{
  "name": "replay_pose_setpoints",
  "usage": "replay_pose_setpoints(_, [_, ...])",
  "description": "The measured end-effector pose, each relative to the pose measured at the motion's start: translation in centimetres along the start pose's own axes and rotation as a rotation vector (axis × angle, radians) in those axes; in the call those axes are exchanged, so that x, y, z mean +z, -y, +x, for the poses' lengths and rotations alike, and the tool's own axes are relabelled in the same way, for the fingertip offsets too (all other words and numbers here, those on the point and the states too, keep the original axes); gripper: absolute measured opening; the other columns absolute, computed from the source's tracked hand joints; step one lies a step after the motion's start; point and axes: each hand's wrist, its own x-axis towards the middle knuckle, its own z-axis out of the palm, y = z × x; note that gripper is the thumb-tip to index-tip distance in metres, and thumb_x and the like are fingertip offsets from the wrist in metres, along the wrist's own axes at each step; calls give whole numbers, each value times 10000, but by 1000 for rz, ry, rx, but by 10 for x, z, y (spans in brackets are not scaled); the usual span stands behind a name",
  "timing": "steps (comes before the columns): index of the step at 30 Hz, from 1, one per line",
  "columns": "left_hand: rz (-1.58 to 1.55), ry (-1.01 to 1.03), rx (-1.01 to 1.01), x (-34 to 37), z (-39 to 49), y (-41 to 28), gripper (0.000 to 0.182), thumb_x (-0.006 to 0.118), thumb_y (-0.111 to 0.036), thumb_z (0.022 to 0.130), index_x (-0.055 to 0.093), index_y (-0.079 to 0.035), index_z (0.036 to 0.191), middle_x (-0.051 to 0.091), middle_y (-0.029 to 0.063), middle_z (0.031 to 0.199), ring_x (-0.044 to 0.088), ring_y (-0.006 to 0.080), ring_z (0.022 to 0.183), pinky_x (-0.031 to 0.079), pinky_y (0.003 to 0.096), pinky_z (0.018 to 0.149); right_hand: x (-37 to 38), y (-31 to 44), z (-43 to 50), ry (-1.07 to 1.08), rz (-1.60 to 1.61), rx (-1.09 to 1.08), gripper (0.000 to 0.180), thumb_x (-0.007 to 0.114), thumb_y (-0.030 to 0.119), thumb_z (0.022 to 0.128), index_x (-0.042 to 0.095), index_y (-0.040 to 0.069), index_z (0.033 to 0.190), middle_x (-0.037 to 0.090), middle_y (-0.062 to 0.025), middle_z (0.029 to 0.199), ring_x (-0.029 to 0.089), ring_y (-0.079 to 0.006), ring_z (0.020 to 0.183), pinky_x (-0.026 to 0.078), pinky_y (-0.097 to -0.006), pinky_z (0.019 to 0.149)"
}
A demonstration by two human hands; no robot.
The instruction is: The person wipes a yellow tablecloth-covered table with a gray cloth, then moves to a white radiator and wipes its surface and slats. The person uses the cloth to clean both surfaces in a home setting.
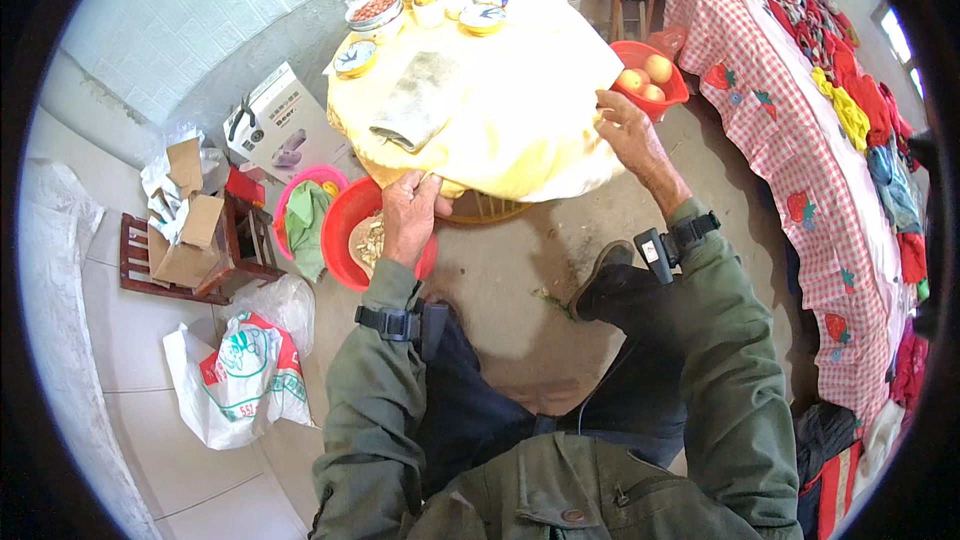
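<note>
A pale yellow cloth (525, 139) is spread over a small table and hangs over its near edge, brightly sunlit. My left hand (411, 214) pinches the cloth's near left edge between thumb and fingers. At the right side, my right hand (634, 136) grips the cloth's edge with bent fingers. A folded grey-white towel (417, 99), stained dark, lies on top towards the left. Farther back on the cloth are two small patterned saucers, one at the left (355, 58), and a metal bowl (375, 9) of reddish nuts or beans.
Below my left hand stands a red basin (341, 240) with pale pieces inside. A red basket (679, 90) of round fruit is beside my right hand. Cartons on a wooden chair (135, 262) and a plastic bag (247, 375) lie left. A checked-cloth-covered bed or bench (780, 157) runs along the right.
</note>
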Motion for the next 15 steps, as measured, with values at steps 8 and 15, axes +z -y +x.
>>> replay_pose_setpoints(8, [367,310,-178,-18,-18,36,251,676,-120,964,708,81,1112,714,86,746,656,140,650,530,295,625,-33,10,-42,160,-64,259,407,681,220,987,686,-72,1270,748,-102,1061,695,-174,1000,568,-326,869])
replay_pose_setpoints(15, [323,204,-127,-39,-16,52,328,693,-104,935,691,96,1195,729,138,774,697,186,689,555,334,664,-75,32,-74,192,192,387,350,640,242,1034,680,-35,1244,754,-110,1063,730,-175,919,604,-317,793])
